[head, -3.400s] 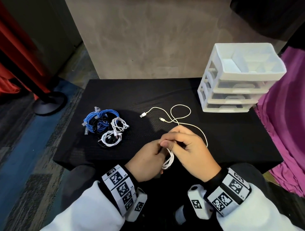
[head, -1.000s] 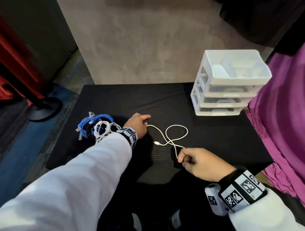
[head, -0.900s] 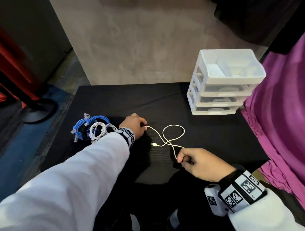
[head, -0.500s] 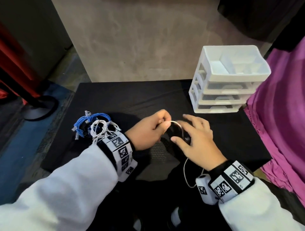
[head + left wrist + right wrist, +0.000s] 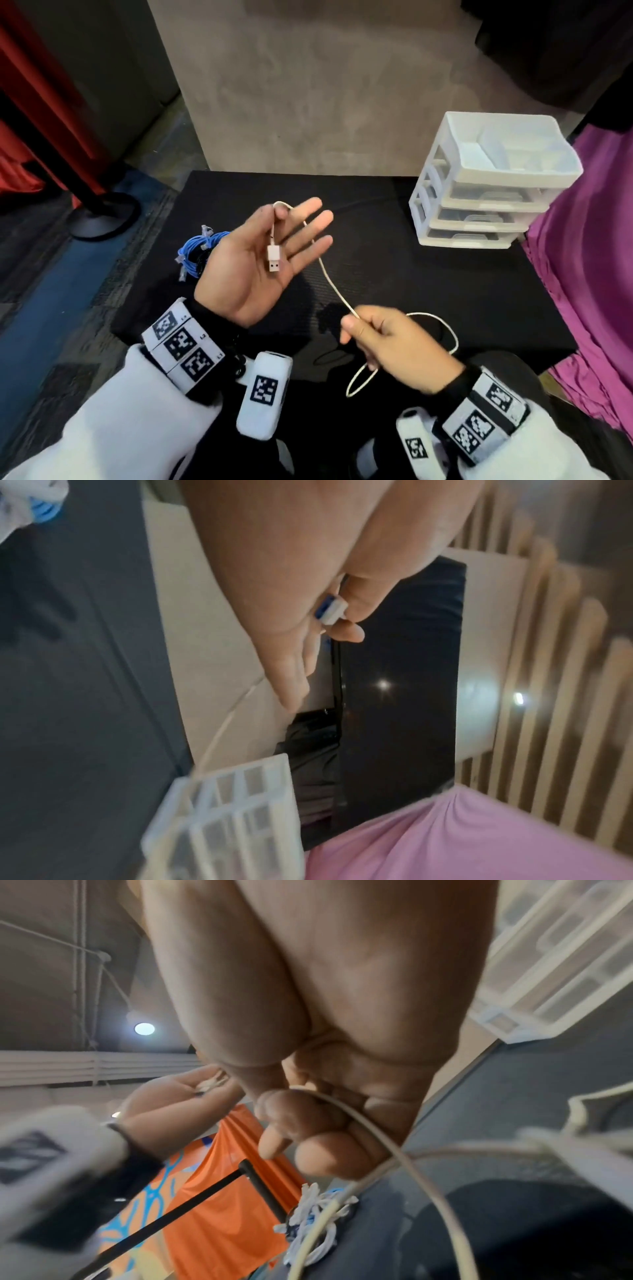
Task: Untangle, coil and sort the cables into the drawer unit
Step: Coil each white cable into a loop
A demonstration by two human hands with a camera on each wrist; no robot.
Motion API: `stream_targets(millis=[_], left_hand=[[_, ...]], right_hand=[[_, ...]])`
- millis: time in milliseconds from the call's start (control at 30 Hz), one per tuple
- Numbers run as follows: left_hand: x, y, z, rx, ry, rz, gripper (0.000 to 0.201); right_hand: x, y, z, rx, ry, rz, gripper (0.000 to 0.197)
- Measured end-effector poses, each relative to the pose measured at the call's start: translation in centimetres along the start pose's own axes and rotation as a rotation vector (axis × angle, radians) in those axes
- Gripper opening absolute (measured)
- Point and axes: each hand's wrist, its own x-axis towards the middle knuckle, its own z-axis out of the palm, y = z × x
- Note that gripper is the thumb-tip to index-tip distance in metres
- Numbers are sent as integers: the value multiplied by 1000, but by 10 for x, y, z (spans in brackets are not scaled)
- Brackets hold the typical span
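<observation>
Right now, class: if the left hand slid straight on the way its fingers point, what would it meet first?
Probably the drawer unit. The left hand's fingers point toward it, with only bare mat between, though depth and height are unclear.

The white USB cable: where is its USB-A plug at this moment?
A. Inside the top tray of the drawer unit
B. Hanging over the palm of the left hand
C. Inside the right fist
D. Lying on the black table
B: the USB-A plug hangs over the palm of the raised left hand, whose thumb pinches the white USB cable against a finger.
</observation>
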Motion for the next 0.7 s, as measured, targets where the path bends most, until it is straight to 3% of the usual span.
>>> stream_targets(millis=[133, 200, 267, 367, 467, 700], left_hand=[[-1, -19, -12, 600, 114, 128, 24], [-5, -32, -21, 906, 3, 160, 23], [-10, -39, -25, 1042, -77, 68, 23], [-20, -46, -14, 860, -125, -115, 27], [-25, -53, -4, 659, -104, -185, 32], [-36, -65, 0, 323, -100, -368, 34]], right_hand=[[-18, -30, 8, -136, -121, -102, 22], [-22, -49, -1, -199, -75, -187, 20], [-21, -60, -14, -212, 40, -253, 19], [-13, -61, -31, -105, 220, -278, 14], [-6, -53, -39, 76, 319, -214, 9], [-8, -46, -26, 339, 119, -44, 22]])
